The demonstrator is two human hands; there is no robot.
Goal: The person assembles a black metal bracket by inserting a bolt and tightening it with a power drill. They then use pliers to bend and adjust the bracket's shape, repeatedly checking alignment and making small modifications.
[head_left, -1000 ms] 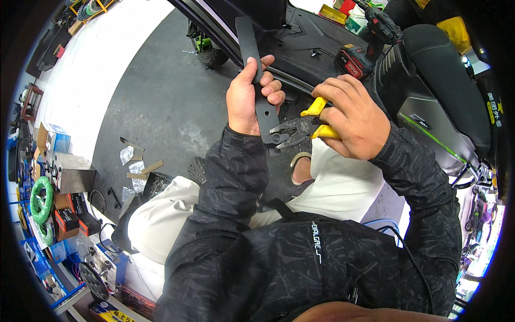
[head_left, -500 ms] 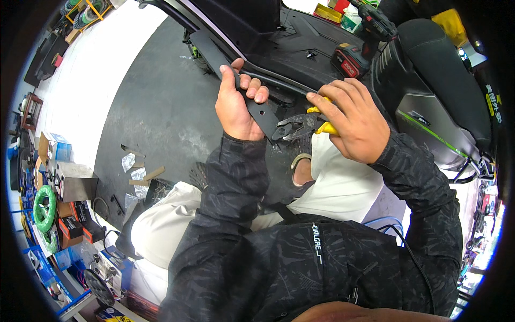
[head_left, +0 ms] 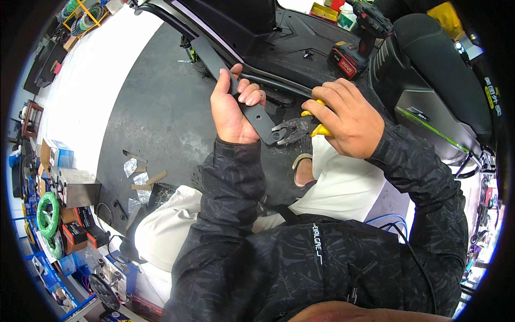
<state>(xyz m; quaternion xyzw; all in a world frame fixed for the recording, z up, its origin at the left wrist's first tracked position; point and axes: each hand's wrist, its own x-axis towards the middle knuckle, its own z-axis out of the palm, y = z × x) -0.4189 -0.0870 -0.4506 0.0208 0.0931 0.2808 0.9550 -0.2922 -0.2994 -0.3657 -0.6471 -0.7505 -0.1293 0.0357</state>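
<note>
A long flat black metal bar (head_left: 255,116) with a round hole lies across the palm of my left hand (head_left: 232,110), whose fingers curl over it. One end of the bar slants up and away to the left; its near end points toward my right hand (head_left: 351,117). That hand is closed round the yellow handles of the pliers (head_left: 298,129). The pliers' dark jaws are parted at the near end of the bar, around a small hole there. Whether they bite on anything small at that hole, I cannot make out.
A black scooter footboard (head_left: 289,45) and its side rail run beyond my hands. On the footboard stands a cordless drill (head_left: 350,60), beside the black seat (head_left: 429,51). Scraps and plastic bags (head_left: 144,196) lie on the floor at left, near boxes and a green coil (head_left: 48,216).
My left hand and the bar have shifted slightly left and down. The pliers have moved a little left, their jaws still at the bar's near end.
</note>
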